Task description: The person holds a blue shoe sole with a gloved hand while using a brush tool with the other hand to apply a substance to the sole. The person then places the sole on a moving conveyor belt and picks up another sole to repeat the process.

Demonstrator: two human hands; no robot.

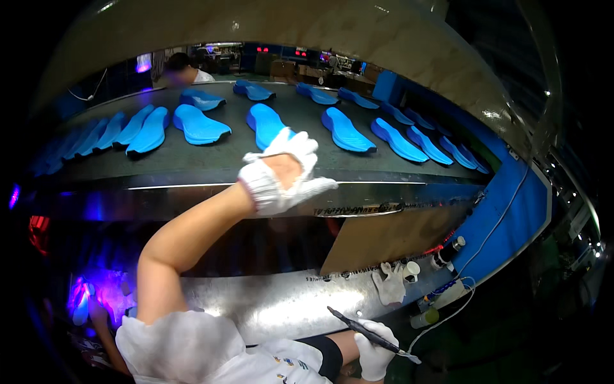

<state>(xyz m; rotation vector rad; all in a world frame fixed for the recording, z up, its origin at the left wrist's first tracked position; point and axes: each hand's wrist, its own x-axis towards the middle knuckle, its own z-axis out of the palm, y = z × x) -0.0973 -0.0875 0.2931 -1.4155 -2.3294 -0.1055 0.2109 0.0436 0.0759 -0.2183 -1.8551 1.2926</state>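
Observation:
My left hand [281,173], in a white glove with bare skin showing at its back, reaches over the near edge of a dark belt. Its fingers are spread and cover the near end of a blue shoe sole [264,120]; whether they touch it I cannot tell. Down at the lower right, my right hand [375,355], also white-gloved, is closed around a brush [368,333] with a dark handle and a pale tip. The brush slants across the hand, away from the soles.
More blue soles [345,130] lie in rows along the belt [217,163]. Below are a metal ledge [268,307], a brown board [390,240], a loose glove [389,285] and a white cup [411,271]. Another person's hand [97,313] is near a purple-lit sole at the lower left.

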